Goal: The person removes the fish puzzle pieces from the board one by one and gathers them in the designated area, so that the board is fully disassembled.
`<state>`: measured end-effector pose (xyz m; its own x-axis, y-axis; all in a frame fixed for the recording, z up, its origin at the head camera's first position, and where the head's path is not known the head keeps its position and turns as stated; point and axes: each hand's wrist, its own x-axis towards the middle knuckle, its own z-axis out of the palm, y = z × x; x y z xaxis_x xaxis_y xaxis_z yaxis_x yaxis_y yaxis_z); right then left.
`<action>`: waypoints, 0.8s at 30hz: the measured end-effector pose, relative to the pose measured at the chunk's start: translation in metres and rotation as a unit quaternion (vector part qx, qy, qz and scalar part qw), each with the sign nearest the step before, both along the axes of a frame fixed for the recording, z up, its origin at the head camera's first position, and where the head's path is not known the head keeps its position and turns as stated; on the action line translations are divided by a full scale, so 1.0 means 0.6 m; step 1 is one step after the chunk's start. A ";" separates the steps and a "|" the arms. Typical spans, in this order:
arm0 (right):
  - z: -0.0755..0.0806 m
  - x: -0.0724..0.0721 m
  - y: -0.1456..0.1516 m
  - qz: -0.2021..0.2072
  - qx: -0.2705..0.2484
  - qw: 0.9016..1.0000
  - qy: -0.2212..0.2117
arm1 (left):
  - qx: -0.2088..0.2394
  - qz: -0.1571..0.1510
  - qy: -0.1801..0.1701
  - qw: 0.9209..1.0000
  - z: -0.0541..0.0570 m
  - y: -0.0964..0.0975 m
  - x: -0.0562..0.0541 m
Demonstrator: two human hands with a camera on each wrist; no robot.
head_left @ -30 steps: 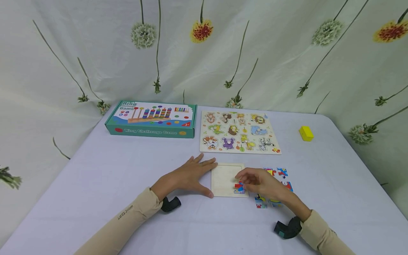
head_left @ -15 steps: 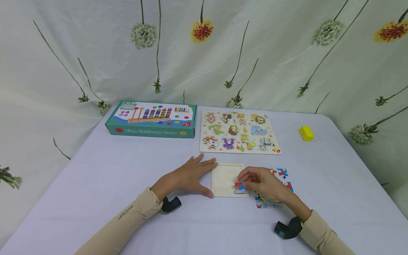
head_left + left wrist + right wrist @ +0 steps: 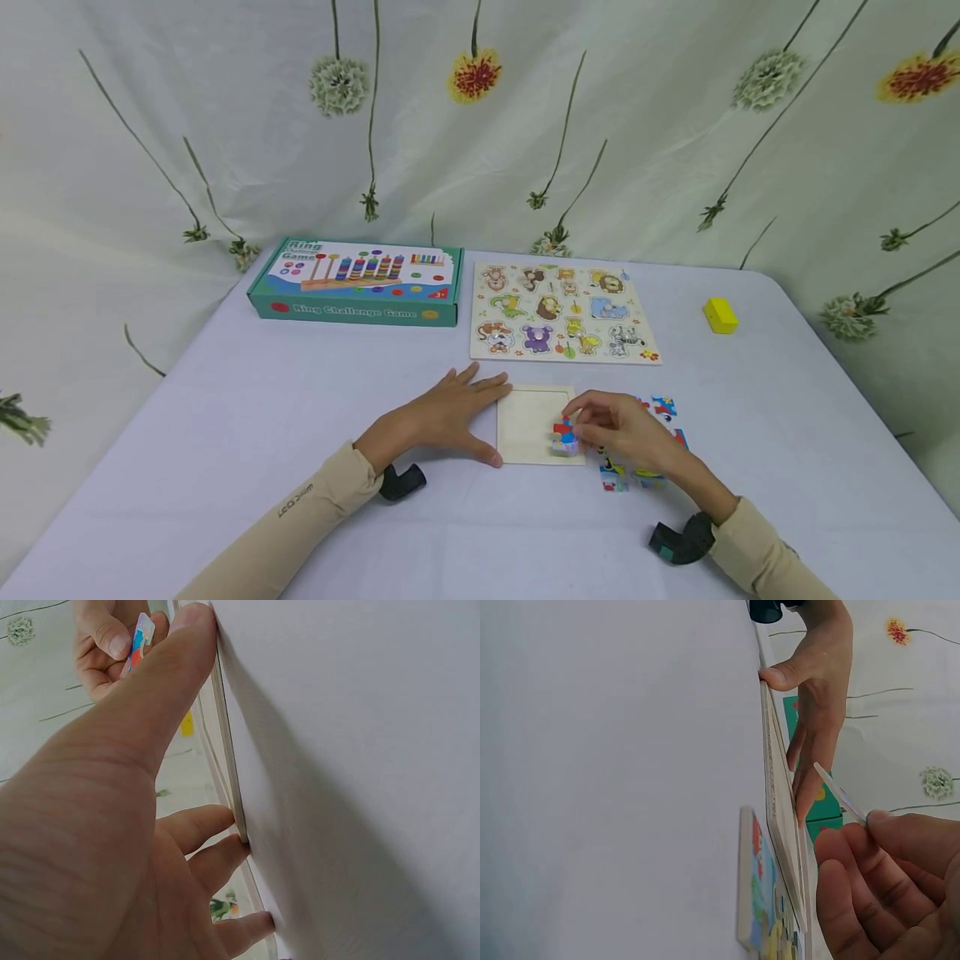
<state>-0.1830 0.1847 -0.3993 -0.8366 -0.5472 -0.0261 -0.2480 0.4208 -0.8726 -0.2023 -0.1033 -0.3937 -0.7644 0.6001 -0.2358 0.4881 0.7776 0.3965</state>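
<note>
A shallow wooden puzzle tray (image 3: 528,425) lies on the white cloth, its inside bare where it shows. My left hand (image 3: 442,412) is spread at its left side, thumb and fingertips touching the edge. Over the tray's right part, my right hand (image 3: 618,429) pinches a red, blue and lilac jigsaw piece (image 3: 564,442) between thumb and fingers. Seen from the right wrist, this jigsaw piece (image 3: 841,793) is tilted and held above the tray. Several loose jigsaw pieces (image 3: 663,406) lie right of the tray, partly hidden beneath the right hand and wrist.
Behind the tray lies an animal peg puzzle board (image 3: 566,312). A green Ring Challenge Game box (image 3: 352,283) stands to its left. Far right is a yellow block (image 3: 721,316). A flower-patterned curtain (image 3: 480,150) hangs behind the table.
The right hand has shifted slightly right and tipped the jigsaw piece more upright. The left hand has stayed in place at the tray's edge.
</note>
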 end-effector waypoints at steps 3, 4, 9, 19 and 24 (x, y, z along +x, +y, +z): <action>0.000 0.001 0.006 -0.004 -0.005 1.000 0.015 | -0.001 0.003 -0.002 1.000 0.000 0.000 0.001; 0.000 0.001 0.008 -0.006 -0.007 1.000 0.021 | -0.001 0.003 -0.002 1.000 -0.001 0.000 0.001; 0.002 0.004 0.021 -0.032 0.007 0.999 0.033 | 0.005 0.000 -0.002 1.000 0.000 -0.001 0.001; 0.005 0.015 0.051 -0.044 0.012 0.999 0.022 | 0.009 -0.002 -0.001 1.000 0.000 -0.002 0.001; 0.008 0.024 0.066 -0.061 0.016 0.998 0.015 | 0.008 -0.001 -0.002 1.000 0.001 -0.001 0.001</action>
